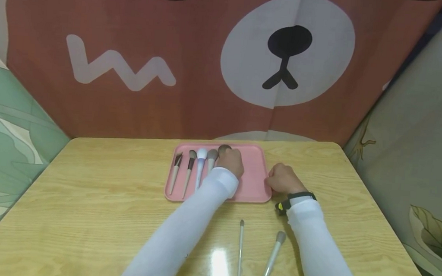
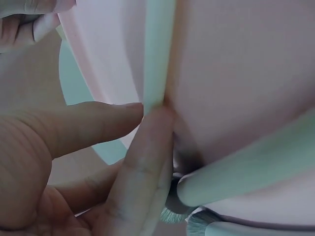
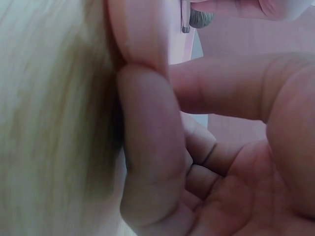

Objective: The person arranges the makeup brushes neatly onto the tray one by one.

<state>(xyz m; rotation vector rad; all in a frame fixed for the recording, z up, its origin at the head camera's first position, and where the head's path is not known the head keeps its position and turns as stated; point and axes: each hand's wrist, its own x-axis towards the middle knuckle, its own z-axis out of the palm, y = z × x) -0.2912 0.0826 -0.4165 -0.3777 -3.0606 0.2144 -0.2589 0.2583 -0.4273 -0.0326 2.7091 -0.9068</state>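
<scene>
My left hand (image 1: 231,161) is over the pink tray (image 1: 255,175), and its thumb and fingertips pinch the pale handle of a makeup brush (image 2: 158,49). The dark head of that brush shows just beyond the knuckles in the head view. Left of it several makeup brushes lie side by side in the tray, among them a white-headed brush (image 1: 202,154) and a dark-headed brush (image 1: 189,170). At the tray's right edge my right hand (image 1: 284,180) pinches the rim (image 3: 142,34) between thumb and bent index finger.
On the wooden table (image 1: 102,211), nearer me, lie a thin brush (image 1: 240,248) and a thicker grey-headed brush (image 1: 272,259), between my forearms. A cloth with a printed bear face (image 1: 195,66) hangs behind the table; patterned cloths hang at both sides.
</scene>
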